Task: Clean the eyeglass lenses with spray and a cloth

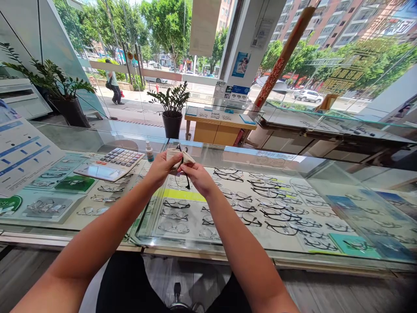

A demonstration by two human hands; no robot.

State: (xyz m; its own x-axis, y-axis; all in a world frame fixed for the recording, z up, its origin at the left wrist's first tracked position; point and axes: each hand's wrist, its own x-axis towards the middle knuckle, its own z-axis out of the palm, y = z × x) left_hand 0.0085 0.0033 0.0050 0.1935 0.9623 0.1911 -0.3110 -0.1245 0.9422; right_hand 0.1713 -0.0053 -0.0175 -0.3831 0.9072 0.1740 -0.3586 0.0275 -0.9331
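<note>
Above the glass counter, my left hand (165, 167) is closed on a pale cloth (172, 153), thumb on top. My right hand (198, 177) pinches a pair of dark-framed eyeglasses (188, 182) close beside it, and the cloth also reaches its fingertips. One dark temple of the eyeglasses hangs below the fingers. Cloth and fingers cover most of the frame, so the lenses hardly show. Just left of my hands, a small spray bottle (149, 152) stands upright on the counter.
A large calculator (112, 164) lies on the glass counter (153, 241), left of the bottle. Many eyeglasses (243, 195) lie in rows under the glass. A printed sheet (26, 152) stands at far left. Beyond the counter are a potted plant (172, 124) and a low wooden cabinet (216, 132).
</note>
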